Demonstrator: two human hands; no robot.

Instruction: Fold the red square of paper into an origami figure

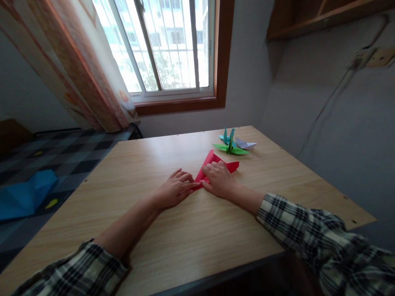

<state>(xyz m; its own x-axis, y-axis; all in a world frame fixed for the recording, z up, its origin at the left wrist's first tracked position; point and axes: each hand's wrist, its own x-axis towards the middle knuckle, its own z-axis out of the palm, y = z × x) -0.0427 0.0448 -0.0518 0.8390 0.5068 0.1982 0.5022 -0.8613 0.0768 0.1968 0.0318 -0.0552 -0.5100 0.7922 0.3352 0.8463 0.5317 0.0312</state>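
A partly folded sheet of red origami paper lies on the wooden table, with one corner pointing away from me and another out to the right. My left hand pinches its near left corner between thumb and fingers. Over the middle of the sheet, my right hand has its fingers curled and its thumb pressed on the near edge, close to my left fingertips. Part of the folds is hidden under the right hand.
Beyond the red paper sit a green paper crane, a light blue paper crane and a white paper boat. Blue paper rests on the checked bed cover at left. A cable hangs along the right wall.
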